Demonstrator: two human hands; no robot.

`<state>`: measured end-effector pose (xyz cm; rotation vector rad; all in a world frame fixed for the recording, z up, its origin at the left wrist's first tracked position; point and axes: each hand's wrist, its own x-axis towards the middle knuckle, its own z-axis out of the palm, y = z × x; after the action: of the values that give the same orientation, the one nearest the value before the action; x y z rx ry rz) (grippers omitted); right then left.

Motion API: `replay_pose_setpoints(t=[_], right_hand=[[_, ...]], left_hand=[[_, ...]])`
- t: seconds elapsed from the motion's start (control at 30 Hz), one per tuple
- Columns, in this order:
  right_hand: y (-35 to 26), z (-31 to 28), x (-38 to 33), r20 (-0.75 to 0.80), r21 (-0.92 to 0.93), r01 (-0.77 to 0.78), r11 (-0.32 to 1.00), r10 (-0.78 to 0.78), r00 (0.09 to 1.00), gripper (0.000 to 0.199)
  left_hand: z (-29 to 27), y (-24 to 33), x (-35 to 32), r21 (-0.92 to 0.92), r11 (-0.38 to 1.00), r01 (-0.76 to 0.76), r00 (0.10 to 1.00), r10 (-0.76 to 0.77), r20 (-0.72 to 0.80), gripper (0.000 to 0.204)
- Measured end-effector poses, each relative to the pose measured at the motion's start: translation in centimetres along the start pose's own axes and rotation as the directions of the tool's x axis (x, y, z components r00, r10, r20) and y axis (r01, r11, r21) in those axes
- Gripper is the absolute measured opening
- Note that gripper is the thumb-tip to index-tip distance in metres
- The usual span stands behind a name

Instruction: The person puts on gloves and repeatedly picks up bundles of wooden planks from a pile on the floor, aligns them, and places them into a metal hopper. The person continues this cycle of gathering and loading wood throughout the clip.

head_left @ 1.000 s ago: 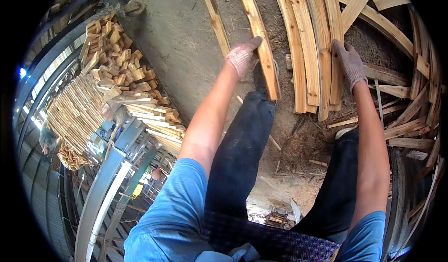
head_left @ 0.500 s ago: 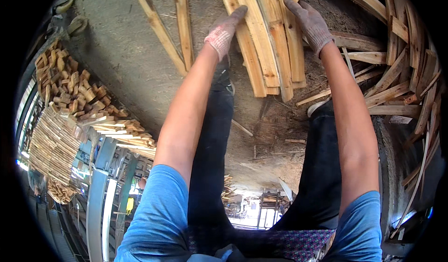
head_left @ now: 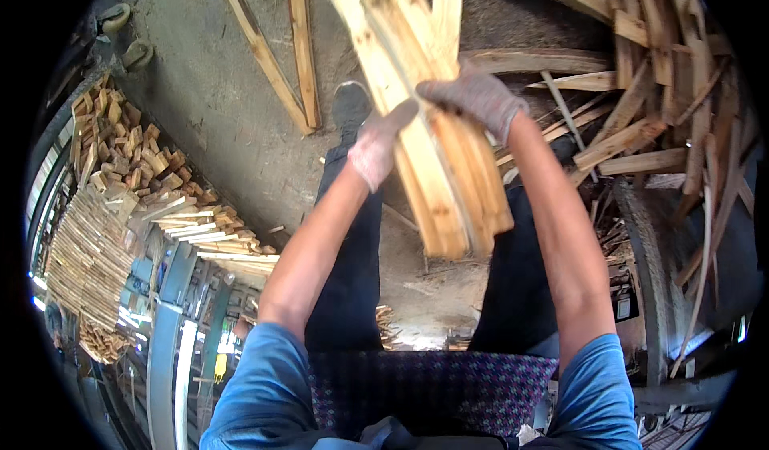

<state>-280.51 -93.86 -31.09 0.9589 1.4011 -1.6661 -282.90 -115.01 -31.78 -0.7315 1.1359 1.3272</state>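
A bundle of several pale wooden strips [head_left: 436,181] hangs between my hands above the floor, tilted and a little blurred by motion. My left hand [head_left: 383,141], in a work glove, grips its left side with the thumb on top. From the other side my gloved right hand [head_left: 473,101] clasps the same bundle, thumb also on top. The fingers beneath the strips are hidden. One more flat wooden board [head_left: 448,9] shows just behind the bundle's far end.
Two wooden strips [head_left: 300,49] lie on the dirt floor at the far left. To the right is a tangled heap of wood strips [head_left: 633,121]. On the left stand a stack of cut wood pieces [head_left: 144,153] and a blue-grey metal frame [head_left: 167,338].
The bundle has come off the floor and nearer to my body, in both hands. My arms have drawn back and my hands have moved closer together.
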Motion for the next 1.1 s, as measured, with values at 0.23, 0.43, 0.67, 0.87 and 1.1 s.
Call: replay_pose_setpoints(t=[0.23,0.43,0.67,0.87,1.1], right_hand=[[-3.0,0.8,-12.7,0.177,-0.072,-0.183,0.981,0.193,0.965,0.068],[1.6,-2.3,-12.6,0.111,0.288,-0.178,0.941,0.152,0.982,0.064],[1.9,-2.5,-9.0,0.129,0.642,-0.306,0.703,0.295,0.947,0.062],[2.0,-1.5,-14.4,0.072,0.423,-0.228,0.877,0.218,0.973,0.058],[-3.6,1.6,-22.1,0.109,0.198,-0.168,0.966,0.148,0.983,0.060]], left_hand=[[8.1,2.9,-16.1,0.000,0.995,0.096,0.971,-0.094,-0.221,0.058],[10.5,3.8,-14.2,0.011,0.977,0.213,0.973,-0.211,-0.090,0.066],[8.3,2.0,-6.0,-0.145,0.976,0.162,0.986,-0.166,-0.012,0.064],[10.3,-0.7,-10.9,-0.173,0.985,0.030,0.998,-0.038,-0.043,0.064],[11.2,-4.9,-19.9,-0.254,0.946,-0.204,0.969,0.158,-0.189,0.078]])
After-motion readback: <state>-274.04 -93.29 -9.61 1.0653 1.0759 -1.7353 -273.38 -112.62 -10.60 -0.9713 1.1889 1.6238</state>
